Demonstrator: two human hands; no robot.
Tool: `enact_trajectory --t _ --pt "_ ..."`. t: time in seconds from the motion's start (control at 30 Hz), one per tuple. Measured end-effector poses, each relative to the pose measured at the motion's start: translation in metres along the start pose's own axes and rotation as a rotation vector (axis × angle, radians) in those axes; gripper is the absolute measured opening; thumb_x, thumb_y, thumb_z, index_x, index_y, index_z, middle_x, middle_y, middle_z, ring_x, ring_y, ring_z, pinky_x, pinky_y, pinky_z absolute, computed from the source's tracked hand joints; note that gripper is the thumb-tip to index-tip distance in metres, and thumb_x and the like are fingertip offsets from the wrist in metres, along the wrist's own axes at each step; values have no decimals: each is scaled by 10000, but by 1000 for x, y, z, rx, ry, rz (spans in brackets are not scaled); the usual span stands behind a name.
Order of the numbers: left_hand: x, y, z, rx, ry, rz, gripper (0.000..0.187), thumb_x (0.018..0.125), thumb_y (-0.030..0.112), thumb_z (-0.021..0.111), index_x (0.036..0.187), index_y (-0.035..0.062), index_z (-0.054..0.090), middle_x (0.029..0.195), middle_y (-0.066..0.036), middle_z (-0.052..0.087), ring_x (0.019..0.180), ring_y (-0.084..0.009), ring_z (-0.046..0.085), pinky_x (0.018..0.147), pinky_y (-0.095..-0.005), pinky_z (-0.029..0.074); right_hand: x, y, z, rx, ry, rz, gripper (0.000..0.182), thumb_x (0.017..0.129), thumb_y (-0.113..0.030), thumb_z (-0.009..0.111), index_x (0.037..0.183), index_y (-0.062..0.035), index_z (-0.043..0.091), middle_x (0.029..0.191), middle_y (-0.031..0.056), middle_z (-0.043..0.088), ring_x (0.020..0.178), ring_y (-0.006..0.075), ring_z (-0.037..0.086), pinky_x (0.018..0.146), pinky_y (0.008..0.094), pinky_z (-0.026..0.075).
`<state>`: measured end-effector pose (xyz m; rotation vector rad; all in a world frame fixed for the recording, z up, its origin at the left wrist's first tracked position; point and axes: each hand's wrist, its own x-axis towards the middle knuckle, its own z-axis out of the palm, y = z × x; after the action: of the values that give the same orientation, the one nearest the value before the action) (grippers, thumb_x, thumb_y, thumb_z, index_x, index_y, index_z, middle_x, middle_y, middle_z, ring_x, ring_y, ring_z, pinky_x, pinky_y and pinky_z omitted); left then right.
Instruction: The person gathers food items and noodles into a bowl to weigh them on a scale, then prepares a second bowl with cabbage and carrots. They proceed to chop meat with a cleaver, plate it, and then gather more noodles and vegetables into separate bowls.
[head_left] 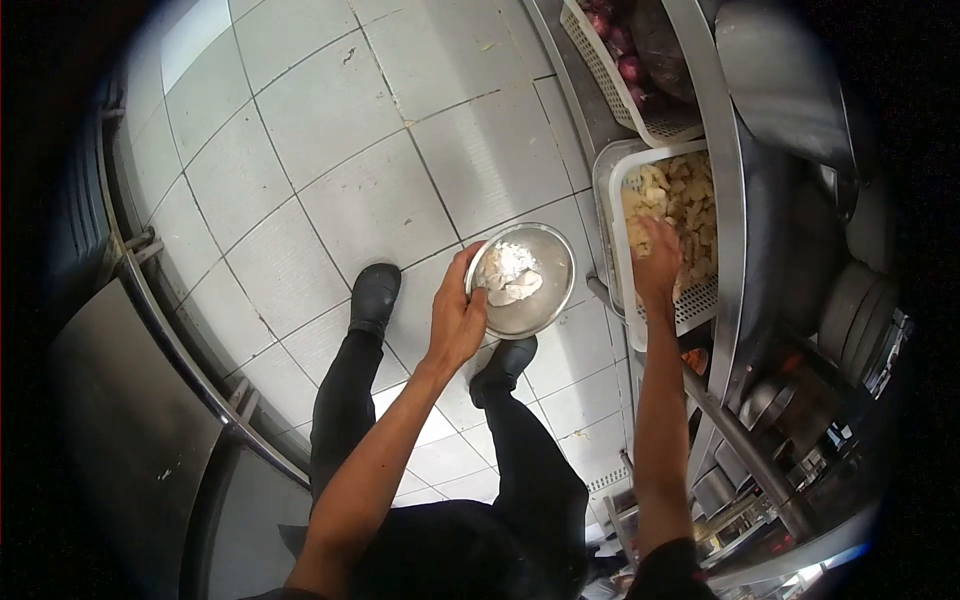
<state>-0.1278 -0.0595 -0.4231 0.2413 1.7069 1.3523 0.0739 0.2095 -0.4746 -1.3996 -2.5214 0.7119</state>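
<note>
The left hand [462, 315] grasps the metal bowl [545, 312] by its rim, with white lumps [515, 287] inside, and this bowl is held apart from the facing long edge of the white basket [698, 306]. The right hand [656, 262] is the nearer one to the pale pieces [692, 200] — it reaches in beside that same edge, pieces lying around it and toward the opposite edge — but whether it pinches any piece, I cannot tell.

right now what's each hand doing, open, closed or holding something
Left hand: closed on the rim of a metal bowl.
Right hand: among pale chopped pieces in a white basket; whether it grips any cannot be told.
</note>
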Motion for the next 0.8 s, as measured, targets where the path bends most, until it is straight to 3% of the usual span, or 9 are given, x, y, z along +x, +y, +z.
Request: enact_trajectory --t 0.07,0.13,0.2,0.27,0.37,0.47,0.6,0.63,0.8 --pt "1 0 -1 -10 3 -44 540 816 -77 396 1345 29 423 1320 -201 495 1250 -309 479 1055 -392 374 10 -9 7 -496 -142 -195 428 730 -110 733 1146 -120 630 1246 140 588 1132 323 562 953 385 453" --pt "2 -8 1 -49 8 -9 536 813 -74 402 1339 24 429 1312 -195 499 1231 -306 492 1051 -395 378 22 2 3 -395 -184 -220 384 790 -167 713 1161 -124 623 1237 153 592 1097 352 576 913 390 471" --pt "3 -8 -1 -14 2 13 533 814 -72 405 1337 25 431 1311 -193 501 1233 -309 491 1045 -398 384 35 -10 -9 -190 -315 241 277 829 -100 679 1097 -49 636 1149 186 629 1053 302 604 867 314 466" --pt "5 -6 -1 20 3 37 530 815 -69 408 1336 26 434 1310 -191 503 1235 -313 490 1039 -400 389 36 1 -13 -71 -249 190 269 882 -165 660 1121 -47 627 1120 138 652 988 252 624 820 300 475" --pt "6 -5 -3 5 14 6 526 814 -68 409 1330 27 441 1302 -186 510 1240 -309 487 1041 -388 381 33 15 -11 989 -39 578 335 882 -194 685 1179 -67 597 1090 29 631 949 152 590 724 328 500" --pt "6 0 -2 4 10 33 524 809 -67 411 1322 31 449 1287 -185 519 1239 -303 489 1051 -378 366 21 45 -13 496 -224 636 361 874 -204 693 1197 -82 589 1122 32 610 976 137 569 696 296 492" --pt "4 -3 -6 -17 22 -30 527 802 -67 399 1317 31 452 1282 -185 522 1226 -301 500 1060 -377 354 -3 33 -35 673 -118 592 340 862 -171 652 1188 -102 587 1095 9 601 938 132 564 674 276 468" --pt "6 -3 -5 -13 24 -12 531 800 -69 392 1318 31 451 1286 -184 520 1225 -304 500 1060 -377 354 -16 110 -21 874 -43 829 306 850 -179 592 1151 -122 597 1076 5 612 931 145 578 734 306 459" --pt "9 -1 -2 -42 4 16 546 793 -75 377 1326 26 442 1288 -187 513 1231 -305 490 1073 -377 340 -28 65 -47 1205 -20 867 314 811 -153 546 1121 -132 593 1105 4 626 980 178 598 764 334 454"
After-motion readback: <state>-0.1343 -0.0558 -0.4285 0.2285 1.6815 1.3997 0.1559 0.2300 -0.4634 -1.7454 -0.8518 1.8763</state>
